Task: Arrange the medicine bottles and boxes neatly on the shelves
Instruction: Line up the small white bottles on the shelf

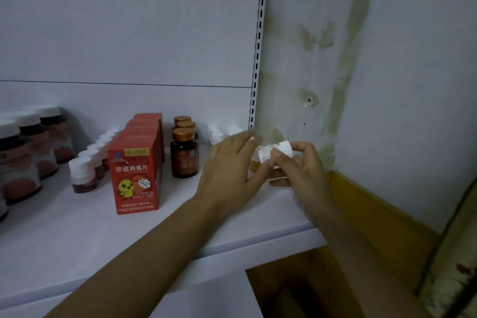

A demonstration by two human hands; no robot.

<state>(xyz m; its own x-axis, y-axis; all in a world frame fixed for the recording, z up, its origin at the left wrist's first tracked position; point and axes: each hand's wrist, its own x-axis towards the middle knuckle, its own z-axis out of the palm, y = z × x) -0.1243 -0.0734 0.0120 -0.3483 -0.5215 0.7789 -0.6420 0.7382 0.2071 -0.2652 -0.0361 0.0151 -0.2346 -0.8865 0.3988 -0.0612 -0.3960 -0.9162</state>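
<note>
My right hand (300, 170) pinches a small white bottle (276, 153) with a white cap and a paper label, tilted on its side above the right end of the white shelf (77, 235). My left hand (229, 162) reaches in beside it with fingers extended, its thumb side touching the bottle's lower end. Behind my left hand stand several small white bottles (219, 133), partly hidden. A row of red boxes (136, 162) with a yellow chick picture and a row of amber bottles with gold caps (183, 152) stand left of my hands.
Small white-capped bottles (84, 175) line up left of the red boxes. Larger dark bottles with white caps (23, 155) stand at the far left. A stained wall (335, 59) and a yellow skirting (366, 209) lie right of the shelf's slotted upright (258, 59).
</note>
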